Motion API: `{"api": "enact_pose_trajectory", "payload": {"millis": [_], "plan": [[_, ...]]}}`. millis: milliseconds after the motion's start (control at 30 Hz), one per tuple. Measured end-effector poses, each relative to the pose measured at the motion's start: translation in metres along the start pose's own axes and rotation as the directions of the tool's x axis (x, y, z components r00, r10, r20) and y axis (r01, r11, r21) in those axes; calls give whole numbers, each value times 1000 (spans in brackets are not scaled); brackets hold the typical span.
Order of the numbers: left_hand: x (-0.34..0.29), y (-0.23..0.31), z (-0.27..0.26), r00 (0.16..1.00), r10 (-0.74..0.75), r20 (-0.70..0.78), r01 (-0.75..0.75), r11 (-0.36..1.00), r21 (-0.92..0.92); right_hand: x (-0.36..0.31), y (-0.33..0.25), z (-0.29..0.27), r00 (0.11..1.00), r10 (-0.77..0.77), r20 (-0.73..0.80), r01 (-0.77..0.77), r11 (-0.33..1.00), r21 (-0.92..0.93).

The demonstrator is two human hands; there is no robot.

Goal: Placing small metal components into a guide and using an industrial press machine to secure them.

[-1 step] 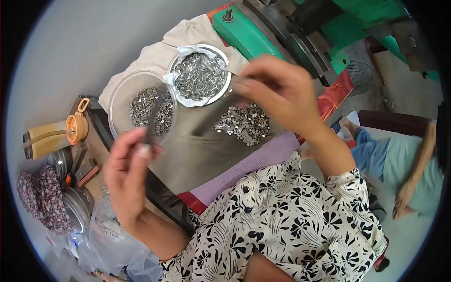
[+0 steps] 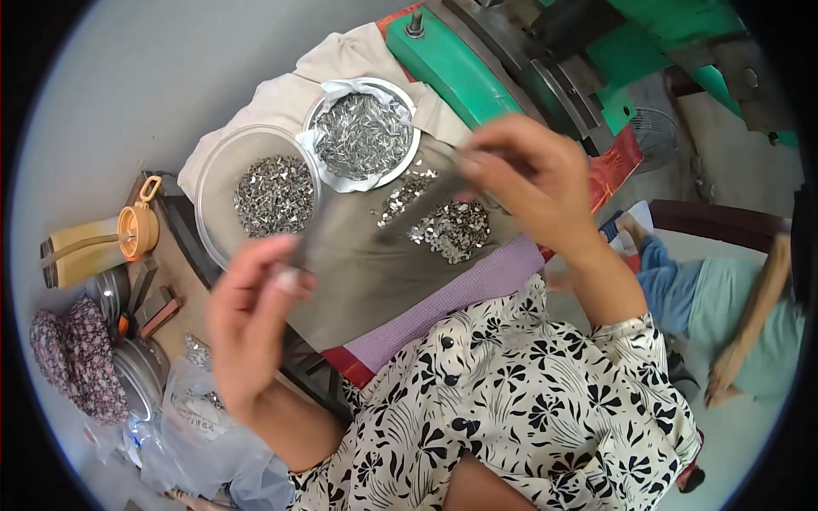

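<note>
My left hand [image 2: 256,319] is closed on a thin dark strip [image 2: 314,234], blurred by motion, at the right side of a clear round bowl [image 2: 207,183]. Small metal bits [image 2: 274,196] lie heaped in that bowl. Over the cloth's right part, my right hand [image 2: 532,183] pinches a dark flat strip [image 2: 417,209], also smeared. It slants down-left across a loose pile of shiny metal bits [image 2: 456,232]. Behind the strip, more bits are scattered. A white dish [image 2: 411,153] lined with white material holds many slim silver pins [image 2: 362,136].
A green machine [image 2: 456,72] stands at the back right. Lilac fabric [image 2: 443,294] lies along the near edge. An orange-lidded bottle [image 2: 136,232] and plastic bags [image 2: 204,434] are at left. Another person [image 2: 733,298] is at the far right.
My left hand has moved right with its strip, away from the clear bowl. My right hand has shifted slightly right. Scattered bits now show behind the pile.
</note>
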State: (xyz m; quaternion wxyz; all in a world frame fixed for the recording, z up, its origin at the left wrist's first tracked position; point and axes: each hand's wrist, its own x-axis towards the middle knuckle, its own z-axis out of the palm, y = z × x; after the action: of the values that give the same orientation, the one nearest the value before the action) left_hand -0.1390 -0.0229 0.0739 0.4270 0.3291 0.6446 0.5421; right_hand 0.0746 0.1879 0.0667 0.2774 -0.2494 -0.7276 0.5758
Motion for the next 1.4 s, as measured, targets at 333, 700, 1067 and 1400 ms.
{"api": "enact_pose_trajectory", "payload": {"millis": [333, 700, 1067, 1400], "plan": [[7, -48, 92, 797, -272, 540, 43, 916, 398, -120, 47, -75, 791, 376, -482, -276, 923, 266], [-15, -37, 99, 918, -219, 331, -81, 714, 696, -127, 92, -82, 781, 346, -519, -504, 841, -197], [3, -51, 92, 973, 213, 90, -218, 709, 671, -109, 50, -30, 969, -221, -108, 112, 788, -606], [5, -66, 97, 958, 265, 108, -264, 673, 691, -48, 59, 32, 951, -183, 248, 306, 663, -684]]}}
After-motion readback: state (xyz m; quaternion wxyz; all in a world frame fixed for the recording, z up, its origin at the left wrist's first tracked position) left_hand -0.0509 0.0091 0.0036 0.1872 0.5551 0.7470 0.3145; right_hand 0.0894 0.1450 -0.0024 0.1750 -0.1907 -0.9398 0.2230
